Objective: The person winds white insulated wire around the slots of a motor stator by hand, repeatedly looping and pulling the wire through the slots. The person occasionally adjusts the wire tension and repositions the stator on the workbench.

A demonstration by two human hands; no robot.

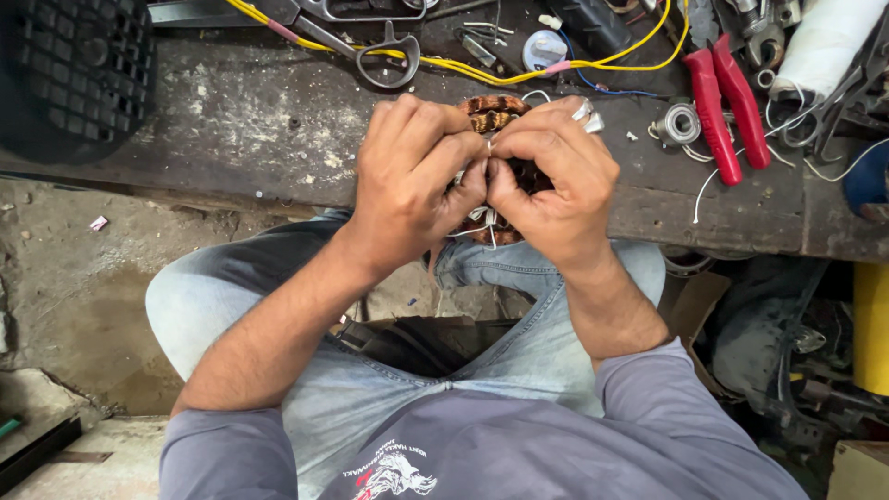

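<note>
A round motor stator with copper-coloured windings (491, 111) rests at the near edge of the dark wooden workbench (241, 120), mostly hidden behind my hands. My left hand (412, 176) and my right hand (551, 181) meet over it, thumbs and forefingers pinched together on thin white wires (482, 218) that hang from the windings. Two rings show on the fingers of my right hand.
Red-handled pliers (727, 106) lie to the right by a small wire spool (681, 123). Metal shears (356, 32), yellow cable (482, 72) and a white roll (824, 42) lie at the back. A black fan grille (74, 69) sits at left, a yellow object (870, 324) at right.
</note>
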